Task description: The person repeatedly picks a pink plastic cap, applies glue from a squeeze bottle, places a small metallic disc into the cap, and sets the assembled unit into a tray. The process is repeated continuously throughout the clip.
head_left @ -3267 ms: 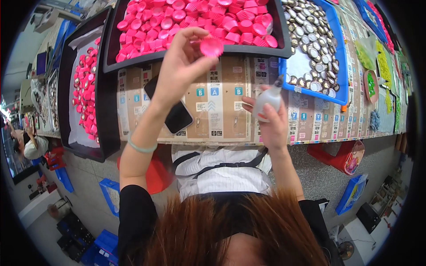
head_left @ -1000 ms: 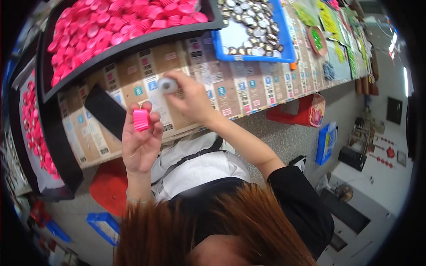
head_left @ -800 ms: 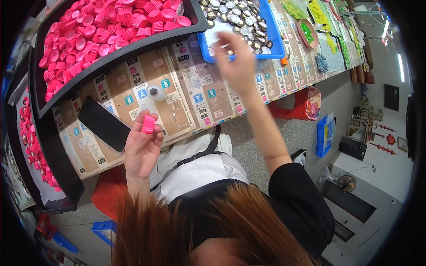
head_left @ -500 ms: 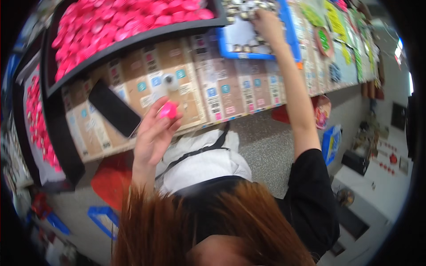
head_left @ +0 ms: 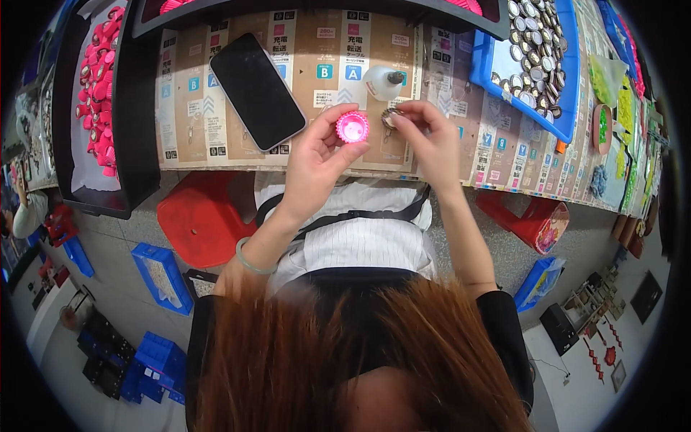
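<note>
Between the thumb and fingers of my left hand (head_left: 314, 160) is a round pink cap (head_left: 353, 127) with a ridged edge, its hollow side up and a shiny patch inside. Just to its right, my right hand (head_left: 434, 142) pinches a small metal bottle cap (head_left: 389, 118), a short gap apart from the pink one. Behind the two hands a small white squeeze bottle (head_left: 381, 86) with a dark tip stands on the table. Many more metal caps (head_left: 531, 57) lie in the blue tray (head_left: 520, 109) at the right.
A black phone (head_left: 258, 92) lies left of the bottle. Black trays with pink caps stand at the far edge (head_left: 466, 19) and at the left (head_left: 138, 108). Green and yellow pieces (head_left: 625, 115) lie at the far right. Red stools (head_left: 201, 216) are under the table.
My right hand has come back from the blue tray to beside my left hand, with a metal cap in it. My left hand still holds the pink cap. The view has shifted.
</note>
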`<state>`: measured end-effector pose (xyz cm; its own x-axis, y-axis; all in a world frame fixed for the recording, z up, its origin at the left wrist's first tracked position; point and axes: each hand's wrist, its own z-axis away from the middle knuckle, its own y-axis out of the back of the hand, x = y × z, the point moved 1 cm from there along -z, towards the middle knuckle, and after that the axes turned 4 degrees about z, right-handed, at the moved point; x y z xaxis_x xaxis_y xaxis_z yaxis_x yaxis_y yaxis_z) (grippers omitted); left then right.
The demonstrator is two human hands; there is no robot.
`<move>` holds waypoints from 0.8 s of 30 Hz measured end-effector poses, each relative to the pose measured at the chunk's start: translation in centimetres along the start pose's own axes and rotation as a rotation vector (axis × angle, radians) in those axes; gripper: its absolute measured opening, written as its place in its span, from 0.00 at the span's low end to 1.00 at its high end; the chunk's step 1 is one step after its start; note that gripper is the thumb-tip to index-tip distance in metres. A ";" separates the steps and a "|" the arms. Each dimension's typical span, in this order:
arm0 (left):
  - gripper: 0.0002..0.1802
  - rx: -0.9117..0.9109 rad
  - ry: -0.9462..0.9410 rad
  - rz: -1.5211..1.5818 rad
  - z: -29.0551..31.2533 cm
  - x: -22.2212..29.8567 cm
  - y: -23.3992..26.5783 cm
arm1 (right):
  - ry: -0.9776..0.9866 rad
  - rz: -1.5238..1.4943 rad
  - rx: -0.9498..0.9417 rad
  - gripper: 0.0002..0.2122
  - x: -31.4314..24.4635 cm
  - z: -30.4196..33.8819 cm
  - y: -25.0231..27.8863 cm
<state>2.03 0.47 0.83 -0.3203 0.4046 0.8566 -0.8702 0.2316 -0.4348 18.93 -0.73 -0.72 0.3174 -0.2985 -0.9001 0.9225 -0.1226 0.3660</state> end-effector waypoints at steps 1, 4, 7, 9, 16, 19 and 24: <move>0.22 0.018 -0.015 -0.031 0.1 -0.1 0.1 | 0.009 0.092 0.056 0.08 0.0 0.0 -0.5; 0.19 0.061 -0.031 -0.088 0.4 -0.1 0.7 | 0.236 0.408 0.144 0.09 -0.2 0.4 -0.6; 0.17 0.087 -0.031 -0.101 0.5 -0.3 1.5 | 0.166 0.431 0.131 0.11 -0.3 0.8 0.0; 0.17 0.098 0.006 -0.091 0.4 -0.6 2.2 | 0.328 0.502 0.094 0.10 -0.4 0.9 0.6; 0.23 -0.039 0.046 0.140 0.1 -0.6 1.5 | 0.488 0.529 0.105 0.10 0.0 0.8 -0.7; 0.25 -0.005 0.092 0.089 0.1 -0.4 1.2 | 0.360 0.188 0.140 0.09 -1.3 1.6 -0.9; 0.22 0.027 0.040 0.067 0.1 -0.5 0.8 | 0.511 0.189 0.014 0.09 -4.8 2.8 -1.2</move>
<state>1.45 0.37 0.06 -0.3631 0.4533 0.8141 -0.8576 0.1789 -0.4821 15.66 -1.84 3.79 0.5473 0.1813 -0.8171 0.8369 -0.1254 0.5328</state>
